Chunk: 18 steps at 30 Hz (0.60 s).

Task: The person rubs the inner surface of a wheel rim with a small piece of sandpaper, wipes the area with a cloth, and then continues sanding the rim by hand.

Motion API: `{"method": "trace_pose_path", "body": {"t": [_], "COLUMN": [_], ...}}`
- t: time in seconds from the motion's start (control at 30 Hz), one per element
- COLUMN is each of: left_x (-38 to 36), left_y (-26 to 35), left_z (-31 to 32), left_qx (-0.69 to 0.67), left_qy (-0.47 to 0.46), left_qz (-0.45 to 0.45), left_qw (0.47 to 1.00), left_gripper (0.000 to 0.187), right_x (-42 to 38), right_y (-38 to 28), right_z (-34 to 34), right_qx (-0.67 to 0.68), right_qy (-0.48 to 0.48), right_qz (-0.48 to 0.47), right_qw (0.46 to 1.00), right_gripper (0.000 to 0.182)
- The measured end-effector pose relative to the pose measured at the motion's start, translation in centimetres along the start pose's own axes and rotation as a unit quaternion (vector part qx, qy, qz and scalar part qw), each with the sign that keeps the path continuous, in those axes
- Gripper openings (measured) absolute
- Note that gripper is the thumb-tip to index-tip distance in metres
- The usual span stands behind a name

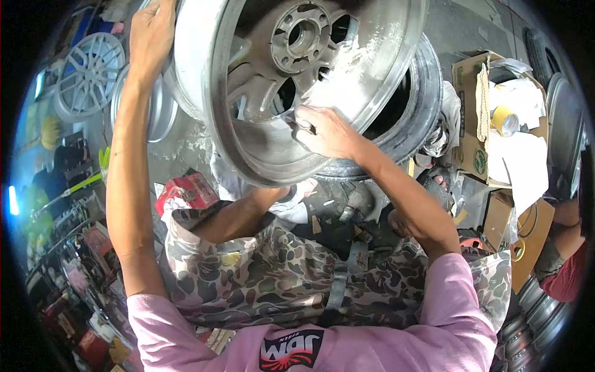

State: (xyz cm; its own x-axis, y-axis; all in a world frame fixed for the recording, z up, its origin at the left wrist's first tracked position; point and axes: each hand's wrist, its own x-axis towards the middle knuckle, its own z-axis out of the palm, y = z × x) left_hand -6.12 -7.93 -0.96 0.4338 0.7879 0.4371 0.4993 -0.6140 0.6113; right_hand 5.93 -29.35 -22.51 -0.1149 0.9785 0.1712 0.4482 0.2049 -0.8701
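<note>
A bare alloy wheel (pixel 248 155) is tilted in front of me, its hollow back side facing me; the hub with its bolt holes shows near the top. My left hand (pixel 152 37) is closed on the wheel's upper left edge, with the fingertips partly out of view. Inside the barrel, my right hand (pixel 325 131) presses against the inner wall with its fingers bent together. Something small and dark is at those fingertips, too hidden to name. Beneath and behind the wheel lies a black tyre (pixel 427 105).
More alloy wheels (pixel 91 74) stand at the left. An open cardboard box (pixel 469 118) with papers and a roll of yellow tape (pixel 505 121) sits at the right. A red box (pixel 186 191) is by my leg. Another person's leg (pixel 564 229) shows at the far right.
</note>
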Motion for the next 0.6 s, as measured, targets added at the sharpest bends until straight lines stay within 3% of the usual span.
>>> {"method": "trace_pose_path", "body": {"t": [0.07,0.1,0.13,0.2,0.27,0.3,0.37,0.47,0.53,0.6], "left_x": [0.2,0.8,1.0,0.7,1.1,0.6,1.0,1.5,1.5,1.5], "left_y": [-0.7,-1.5,-1.9,-1.5,-2.1,-1.4,-2.1,-2.5,-3.0,-3.5], "left_z": [-0.2,-0.9,-1.3,-0.7,-0.7,-0.6,-1.6,-1.0,-0.8,-1.0], "left_qx": [-0.002,0.001,0.003,-0.010,-0.028,-0.031,-0.007,0.014,0.004,0.009], "left_qy": [0.016,-0.019,-0.054,-0.023,-0.028,-0.015,-0.041,-0.041,-0.013,-0.026], "left_qz": [0.016,-0.013,-0.042,-0.018,-0.034,-0.020,-0.033,-0.053,-0.009,-0.029], "left_qw": [1.000,1.000,0.998,1.000,0.999,0.999,0.999,0.998,1.000,0.999], "left_gripper": [0.057,0.056,0.056,0.055,0.055,0.056,0.057,0.061,0.062,0.062], "right_x": [0.1,0.0,-0.3,-0.3,0.3,0.5,0.5,0.2,0.2,-0.1], "right_y": [-0.7,0.3,2.5,6.0,8.1,8.1,7.9,6.6,6.3,5.7], "right_z": [0.1,0.2,0.1,-2.1,-5.1,-5.3,-5.5,-4.0,-2.9,-2.1], "right_qx": [0.023,0.024,0.021,0.017,-0.104,-0.104,-0.185,-0.106,-0.105,-0.106], "right_qy": [0.003,0.002,0.017,0.032,0.022,0.020,0.140,0.080,0.081,0.078], "right_qz": [0.007,0.007,-0.033,-0.072,0.027,0.027,-0.106,-0.064,-0.083,-0.100], "right_qw": [1.000,1.000,0.999,0.997,0.994,0.994,0.967,0.989,0.988,0.986], "right_gripper": [0.025,0.025,0.026,0.028,0.030,0.030,0.031,0.030,0.028,0.026]}}
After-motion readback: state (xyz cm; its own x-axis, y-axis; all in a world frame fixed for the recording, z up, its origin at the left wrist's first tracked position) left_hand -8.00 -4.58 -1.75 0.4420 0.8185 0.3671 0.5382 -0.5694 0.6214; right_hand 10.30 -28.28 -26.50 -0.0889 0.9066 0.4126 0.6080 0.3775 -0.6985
